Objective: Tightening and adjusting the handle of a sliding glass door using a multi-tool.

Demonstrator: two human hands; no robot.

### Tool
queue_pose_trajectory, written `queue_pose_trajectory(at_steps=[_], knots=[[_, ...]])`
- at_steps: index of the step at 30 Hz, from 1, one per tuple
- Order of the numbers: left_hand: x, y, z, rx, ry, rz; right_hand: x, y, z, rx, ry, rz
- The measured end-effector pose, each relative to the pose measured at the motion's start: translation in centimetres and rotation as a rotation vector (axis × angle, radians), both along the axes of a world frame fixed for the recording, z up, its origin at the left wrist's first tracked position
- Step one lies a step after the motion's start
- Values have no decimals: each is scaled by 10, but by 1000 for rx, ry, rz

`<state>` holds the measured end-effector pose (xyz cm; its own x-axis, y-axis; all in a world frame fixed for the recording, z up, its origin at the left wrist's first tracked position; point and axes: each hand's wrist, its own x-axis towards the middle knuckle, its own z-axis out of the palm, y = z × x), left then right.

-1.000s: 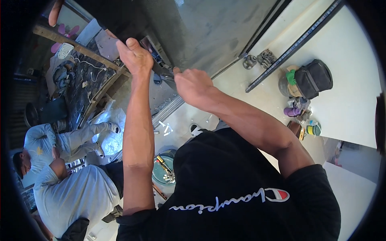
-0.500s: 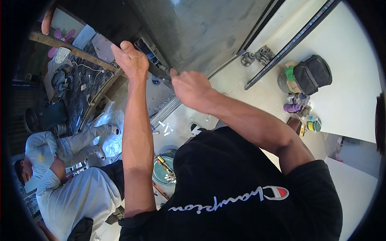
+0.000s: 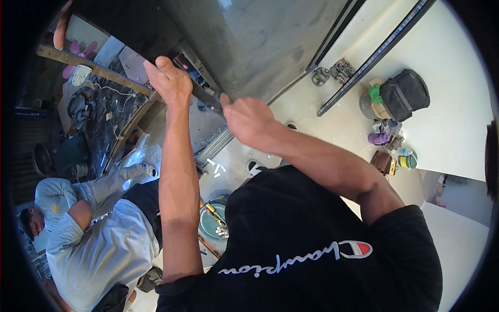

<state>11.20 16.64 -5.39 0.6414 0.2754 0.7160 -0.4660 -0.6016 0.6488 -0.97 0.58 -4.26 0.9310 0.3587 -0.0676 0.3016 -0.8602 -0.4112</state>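
Note:
A tall dark framed door panel (image 3: 260, 47) with a greyish, dusty pane stands in front of me. My left hand (image 3: 170, 82) grips its dark lower edge, the thumb lying on the face and the fingers partly hidden. Farther right along the same edge is my right hand (image 3: 249, 120), closed, with its knuckles toward me. One fingertip or thumb tip points at the dark strip near a metal track (image 3: 215, 148). Whatever the right hand holds is hidden by the hand itself.
Two people in light shirts (image 3: 104, 249) are low at the left. A green bucket (image 3: 213, 221) with tools stands below my left forearm. White scraps (image 3: 218, 167) litter the floor. At right are a black bag (image 3: 405, 96) and a leaning dark bar (image 3: 374, 60).
Both hands have shifted slightly downward in view, keeping their places at the panel's edge. At the left, the nearer person has leaned a little, and another shoe shows beyond my right forearm.

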Motion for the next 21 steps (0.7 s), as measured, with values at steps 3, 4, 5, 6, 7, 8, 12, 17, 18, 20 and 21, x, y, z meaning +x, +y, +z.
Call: queue_pose_trajectory(at_steps=[3,4,5,6,7,8,12,17,18,20,21], knots=[[10,1,-1,2,-19,-5,-8,-12,-2,41,-22,1],[8,-1,-1,52,-64,66,-7,-9,-7,43,-19,-15],[8,-3,0,98,-113,143,2,-4,-12,41,-28,-30],[7,-1,-2,97,-113,132,5,-2,-16,39,-37,-47],[5,9,-7,66,-29,40,-1,-4,-10,38,-38,-46],[4,12,-4,34,50,-52,-10,-11,1,28,24,-31],[-10,-14,17,64,-114,-1,-70,-70,-5,116,121,-91],[-26,-6,-10,-266,-22,106,-134,-147,-58,281,444,-469],[-39,-8,-8,-190,-23,137,-150,-160,-85,343,353,-541],[-58,-20,-6,-104,-29,177,-168,-176,-120,414,262,-601],[-66,-25,-5,-155,15,177,-171,-180,-128,418,294,-710]])
